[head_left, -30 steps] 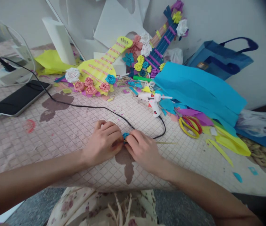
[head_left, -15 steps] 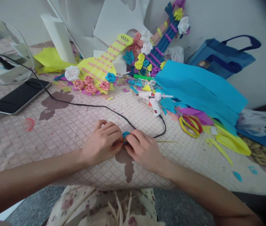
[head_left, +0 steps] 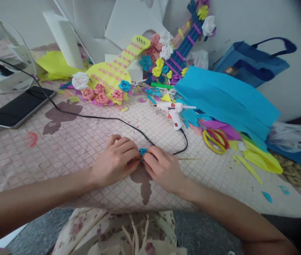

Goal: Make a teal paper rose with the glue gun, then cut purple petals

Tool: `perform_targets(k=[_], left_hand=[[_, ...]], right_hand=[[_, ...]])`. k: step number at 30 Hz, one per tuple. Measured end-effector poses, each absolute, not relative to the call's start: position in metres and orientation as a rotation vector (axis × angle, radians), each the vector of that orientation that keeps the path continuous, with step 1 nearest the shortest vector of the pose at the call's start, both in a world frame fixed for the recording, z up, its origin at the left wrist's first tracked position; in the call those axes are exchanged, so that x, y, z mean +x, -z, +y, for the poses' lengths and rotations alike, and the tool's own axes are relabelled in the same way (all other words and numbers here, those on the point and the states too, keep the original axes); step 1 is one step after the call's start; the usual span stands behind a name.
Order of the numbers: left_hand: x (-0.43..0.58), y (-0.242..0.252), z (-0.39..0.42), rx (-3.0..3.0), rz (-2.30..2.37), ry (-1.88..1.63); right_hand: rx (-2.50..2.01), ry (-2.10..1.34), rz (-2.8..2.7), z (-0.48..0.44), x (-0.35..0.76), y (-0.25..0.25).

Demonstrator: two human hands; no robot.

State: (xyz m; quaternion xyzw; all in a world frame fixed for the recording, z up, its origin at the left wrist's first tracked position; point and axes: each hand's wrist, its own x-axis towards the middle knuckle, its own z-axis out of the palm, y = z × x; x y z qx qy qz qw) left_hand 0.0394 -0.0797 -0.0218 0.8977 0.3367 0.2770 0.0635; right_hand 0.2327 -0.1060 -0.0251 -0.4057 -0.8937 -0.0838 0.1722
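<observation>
Between my two hands, near the table's front edge, is a small piece of crinkled blue paper. A thin pale stick runs under my right hand and pokes out to its right. My left hand is closed, its fingertips pinching at the left side of the blue paper. From the right, the fingers of my right hand pinch the paper and the stick. Most of the paper is hidden behind my fingers. Just beyond my hands passes the black cord of the white glue gun.
A yellow paper guitar with paper roses and a blue guitar stand at the back. Blue paper sheets, scissors and paper scraps lie right. A phone and a power strip are at the left.
The camera view shifts slightly. Both hands stay close together around the blue paper, with a little more of it showing between the fingers.
</observation>
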Motion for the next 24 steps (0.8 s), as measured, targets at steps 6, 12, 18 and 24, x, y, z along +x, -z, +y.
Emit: perform_targets(k=[6, 12, 18, 24], left_hand=[[0.0391, 0.0244, -0.0786, 2.699, 0.991, -0.817], [0.0391, 0.0228, -0.0781, 2.659, 0.996, -0.771], [0.0381, 0.0228, -0.0778, 2.624, 1.005, -0.748], [0.0372, 0.0232, -0.0778, 2.627, 0.991, -0.726]], right_hand=[[-1.138, 0.209, -2.522, -0.1054, 0.2328, 0.0228], [-1.143, 0.112, -2.531, -0.1056, 0.2342, 0.0237], [-1.174, -0.101, -2.551, -0.1046, 0.2383, 0.0233], [-1.173, -0.122, -2.555, -0.1033, 0.2396, 0.0247]])
